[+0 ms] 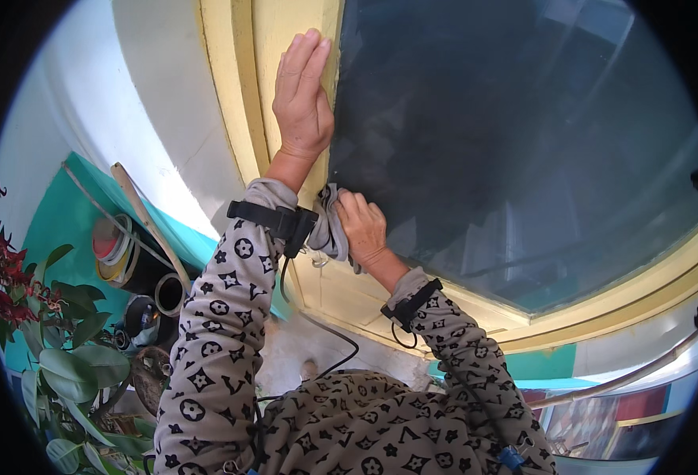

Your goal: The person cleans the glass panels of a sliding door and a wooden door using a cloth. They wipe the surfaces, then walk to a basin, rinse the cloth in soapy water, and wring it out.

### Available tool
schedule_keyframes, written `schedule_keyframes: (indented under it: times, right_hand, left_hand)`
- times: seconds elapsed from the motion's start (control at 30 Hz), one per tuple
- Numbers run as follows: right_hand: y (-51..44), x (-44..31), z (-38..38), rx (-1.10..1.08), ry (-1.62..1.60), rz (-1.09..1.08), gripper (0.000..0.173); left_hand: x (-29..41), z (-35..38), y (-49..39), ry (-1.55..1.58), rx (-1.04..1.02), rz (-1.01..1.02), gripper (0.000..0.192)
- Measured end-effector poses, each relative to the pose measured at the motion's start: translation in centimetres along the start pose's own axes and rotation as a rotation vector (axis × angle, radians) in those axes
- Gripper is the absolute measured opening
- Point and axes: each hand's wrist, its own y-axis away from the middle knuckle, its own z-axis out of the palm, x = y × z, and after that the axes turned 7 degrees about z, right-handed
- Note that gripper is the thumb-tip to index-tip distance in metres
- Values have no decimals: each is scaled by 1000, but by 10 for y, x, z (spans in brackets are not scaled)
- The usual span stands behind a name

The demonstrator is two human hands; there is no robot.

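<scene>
My left hand point(304, 98) lies against the yellow-painted frame point(245, 71) of a glazed door or window, fingers straight, holding nothing. Lower down, my right hand point(362, 228) grips a bunched grey cloth point(328, 222). The cloth is at the frame's inner strip, beside the lower left part of the dark glass pane point(473, 136). Faint reflections and streaks show on the glass. Just below the cloth, a small metal fitting point(319, 261) is partly visible on the frame.
At left, stacked buckets point(114, 255), a pipe end point(170, 294) and a wooden stick point(147, 214) lean by the green and white wall. Leafy plants point(69, 374) grow in front. Black cables point(331, 332) hang from my wrist straps. A pole point(622, 380) crosses at lower right.
</scene>
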Motion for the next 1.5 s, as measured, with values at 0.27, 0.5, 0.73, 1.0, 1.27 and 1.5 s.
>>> schedule_keyframes:
  times: [0.27, 0.5, 0.73, 1.0, 1.27, 1.5]
  right_hand:
    - [82, 13, 5, -258, 114, 41, 25]
    - [158, 76, -89, -150, 98, 240, 27]
    - [154, 105, -186, 302, 137, 658, 36]
    - [105, 118, -182, 504, 153, 507, 35]
    - [177, 103, -199, 248, -896, 1483, 25]
    - [136, 118, -312, 577, -965, 1611, 16]
  left_hand:
    - [2, -2, 3, -34, -58, -14, 50]
    - [8, -4, 0, -46, -104, 11, 50]
    - [8, -5, 1, -77, -118, 25, 46]
    - [6, -5, -3, -80, -130, 68, 45]
    - [-3, -6, 2, -95, -130, 61, 42]
    - [-1, -6, 1, -86, -122, 60, 42]
